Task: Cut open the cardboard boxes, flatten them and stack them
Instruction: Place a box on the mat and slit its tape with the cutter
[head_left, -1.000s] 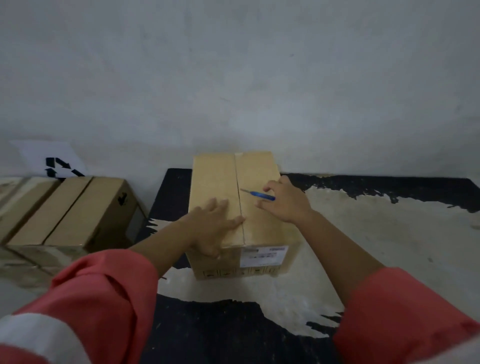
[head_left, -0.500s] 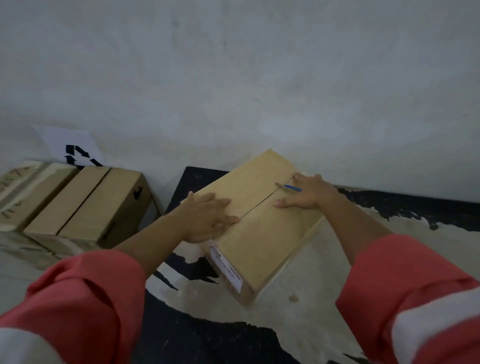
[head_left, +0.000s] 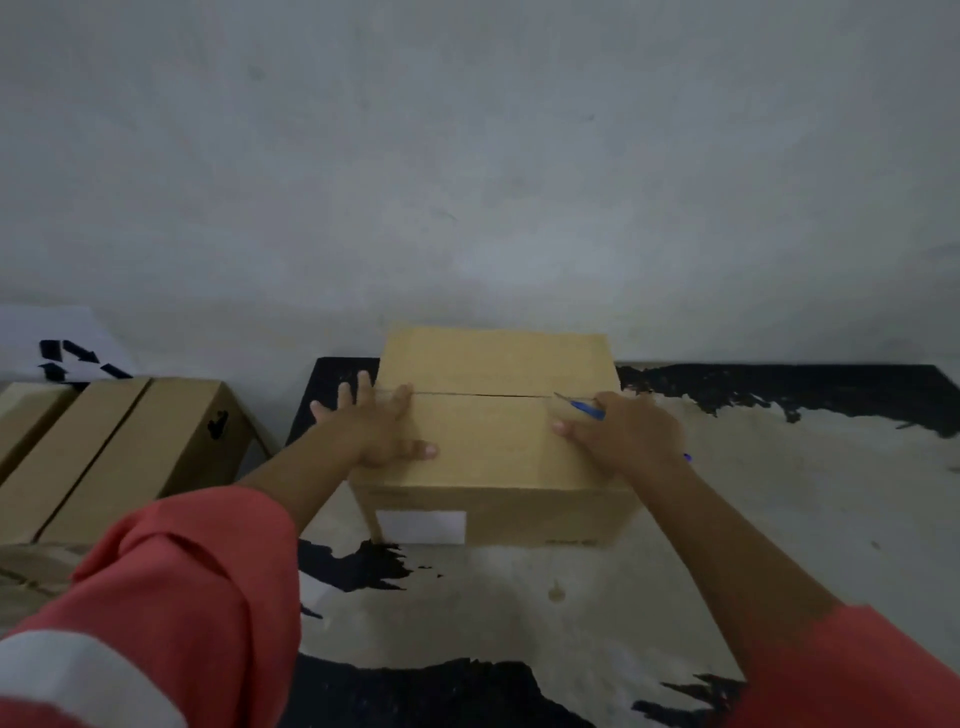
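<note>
The cardboard box (head_left: 493, 452) stands closed on the bench (head_left: 779, 493), against the far wall, with its top seam (head_left: 483, 394) running left to right and a white label (head_left: 421, 526) on its near face. It looks like plain corrugated board: probably light, stiff along the panels, and likely to slide on the worn bench top if pushed sideways. It is best held by pressing down on a top flap beside the seam, clear of the blade's path, since a loose flap would sag under a cut.

The left hand (head_left: 376, 434) does this. It lies flat on the left end of the top, on the near flap, fingers spread with their tips at the seam; its grip is open and holds nothing.

The right hand (head_left: 631, 441) rests on the right end of the top with its grip closed round a blue-handled cutter (head_left: 584, 408). The blade tip points left and seems to meet the seam near its right end.

More closed boxes (head_left: 119, 452) sit at the left, well apart, below a sheet with recycling arrows (head_left: 67, 353).
</note>
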